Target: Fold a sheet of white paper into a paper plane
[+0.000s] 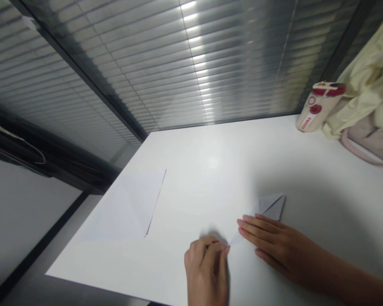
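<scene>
**Now: a tight pinch and a flat reach**

Your left hand (206, 272) sits near the front edge of the table, its fingers curled and closed, pinching the narrow tip of a pale grey folded paper shape (271, 207). That shape lies on a smooth white tabletop (210, 178), ahead of your hands and toward the right. It is long and pointed, widening at the far end, where a dark crease shows.

Your right hand (282, 250) comes in from the right, lying low and open with its fingers (252, 225) stretched out straight. Their tips reach the slim middle of the paper, but you cannot tell whether they are pressing on it.

Off to the left, well apart from both hands, lies a flat pale paper sheet (124, 206) with one dark, straight edge. In the far right corner, a cream-and-red cylindrical case (319, 106) stands tilted beside a crumpled cream fabric bag (366, 72) and a pale pink bag (366, 144). A ribbed frosted-glass partition (178, 63) rises behind the table.
</scene>
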The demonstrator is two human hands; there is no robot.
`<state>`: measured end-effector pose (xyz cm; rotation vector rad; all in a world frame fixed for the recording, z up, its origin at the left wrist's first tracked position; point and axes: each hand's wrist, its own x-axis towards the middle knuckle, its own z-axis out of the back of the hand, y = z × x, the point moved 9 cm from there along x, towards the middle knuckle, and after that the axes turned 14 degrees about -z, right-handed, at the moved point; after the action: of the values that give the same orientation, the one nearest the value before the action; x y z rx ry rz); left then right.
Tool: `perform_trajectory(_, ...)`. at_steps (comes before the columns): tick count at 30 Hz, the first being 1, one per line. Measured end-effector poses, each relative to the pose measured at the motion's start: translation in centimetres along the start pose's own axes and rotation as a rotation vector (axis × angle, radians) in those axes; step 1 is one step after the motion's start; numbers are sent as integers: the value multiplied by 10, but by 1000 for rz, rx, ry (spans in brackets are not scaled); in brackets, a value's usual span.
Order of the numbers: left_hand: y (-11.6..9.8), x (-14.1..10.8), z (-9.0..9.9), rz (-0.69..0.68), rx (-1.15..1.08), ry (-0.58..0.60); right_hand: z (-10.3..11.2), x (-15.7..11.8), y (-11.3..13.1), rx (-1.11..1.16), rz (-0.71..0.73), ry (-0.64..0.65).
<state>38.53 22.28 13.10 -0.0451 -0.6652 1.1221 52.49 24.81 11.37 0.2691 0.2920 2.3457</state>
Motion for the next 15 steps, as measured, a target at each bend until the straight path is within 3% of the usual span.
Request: perform_trajectory(15,1,-1,-5,37,-28,47,-1,-1,0,-1,-4,5)
